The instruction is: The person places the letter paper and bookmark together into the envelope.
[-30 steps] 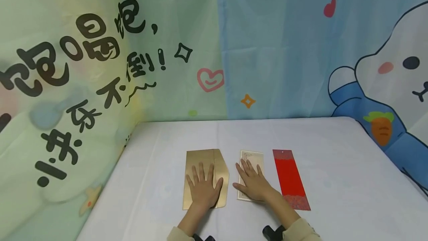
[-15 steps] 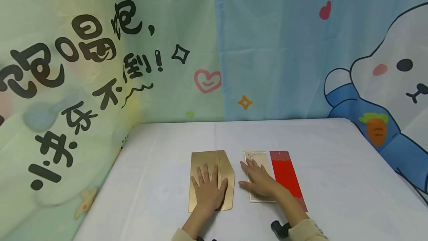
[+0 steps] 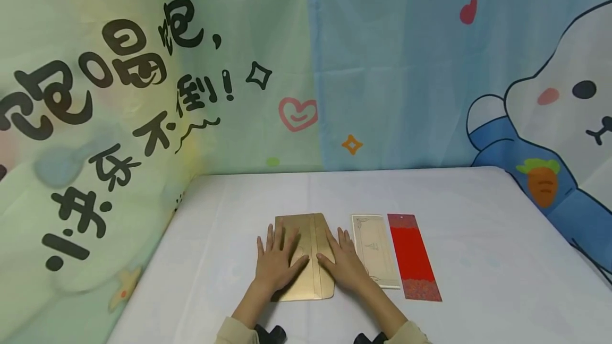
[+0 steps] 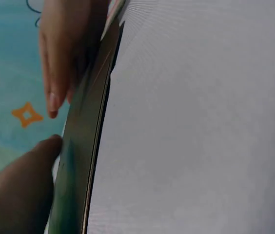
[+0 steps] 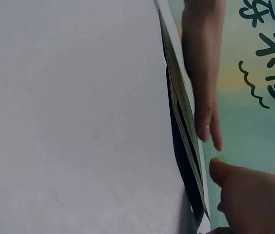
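Note:
In the head view a flat gold paper envelope point(image 3: 313, 280), with a crease and an angled flap along its right side, lies on the white-covered table. My left hand point(image 3: 277, 265) rests over its left part, fingers straight and spread, thumb pointing inward. Over the right edge lies my right hand point(image 3: 348, 265), fingers straight, thumb toward the other thumb. From the left wrist the envelope point(image 4: 86, 141) shows almost edge-on, beside the left thumb point(image 4: 28, 178). The right wrist view shows its thin layered edge point(image 5: 188, 131) near the right thumb point(image 5: 249, 192). Neither hand grips anything visible.
Right of the envelope lies a cream card point(image 3: 375, 251) with fine line drawings, partly behind the right hand. Close beside it is a red strip point(image 3: 413, 256) with patterned ends. A printed cloth backdrop point(image 3: 268, 31) stands behind the table point(image 3: 483, 216).
My right hand has left the cream card, which shifted right toward the red strip, and come to the envelope's right edge. My left hand has slid toward its left side. The envelope moved slightly right.

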The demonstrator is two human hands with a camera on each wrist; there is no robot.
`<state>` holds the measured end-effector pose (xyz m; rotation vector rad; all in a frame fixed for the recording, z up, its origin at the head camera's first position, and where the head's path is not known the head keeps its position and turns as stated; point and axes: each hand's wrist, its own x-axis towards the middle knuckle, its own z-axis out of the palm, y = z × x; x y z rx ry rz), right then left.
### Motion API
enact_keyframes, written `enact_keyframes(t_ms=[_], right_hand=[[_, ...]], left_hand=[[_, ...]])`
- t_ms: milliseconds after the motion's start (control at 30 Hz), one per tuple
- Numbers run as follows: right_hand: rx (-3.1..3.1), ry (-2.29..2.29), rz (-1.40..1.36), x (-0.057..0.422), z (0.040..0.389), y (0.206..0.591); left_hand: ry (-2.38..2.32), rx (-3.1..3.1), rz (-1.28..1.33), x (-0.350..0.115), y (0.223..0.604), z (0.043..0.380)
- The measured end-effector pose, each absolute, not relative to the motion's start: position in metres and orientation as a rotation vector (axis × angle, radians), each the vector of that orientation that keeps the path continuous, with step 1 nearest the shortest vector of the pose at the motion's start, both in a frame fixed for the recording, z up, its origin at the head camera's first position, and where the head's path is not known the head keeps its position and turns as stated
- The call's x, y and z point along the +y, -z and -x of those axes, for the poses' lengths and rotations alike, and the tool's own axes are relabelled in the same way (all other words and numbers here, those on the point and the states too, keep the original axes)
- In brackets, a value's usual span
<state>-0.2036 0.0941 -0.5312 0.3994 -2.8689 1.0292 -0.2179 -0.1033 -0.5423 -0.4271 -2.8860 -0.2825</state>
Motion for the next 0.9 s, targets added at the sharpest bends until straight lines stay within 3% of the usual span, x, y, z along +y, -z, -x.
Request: enact_keyframes(t_ms=[300,900], right_hand=[[-2.836,-0.865,-0.483,0.090,0.203,0.541],[-2.590,-1.648,-0.392,0.089,0.210,0.534]], left_hand=[[0.258,-2.962,0.436,-0.104,0.552,0.213],[0.429,-2.913,0.432,-0.108,0.554,0.214]])
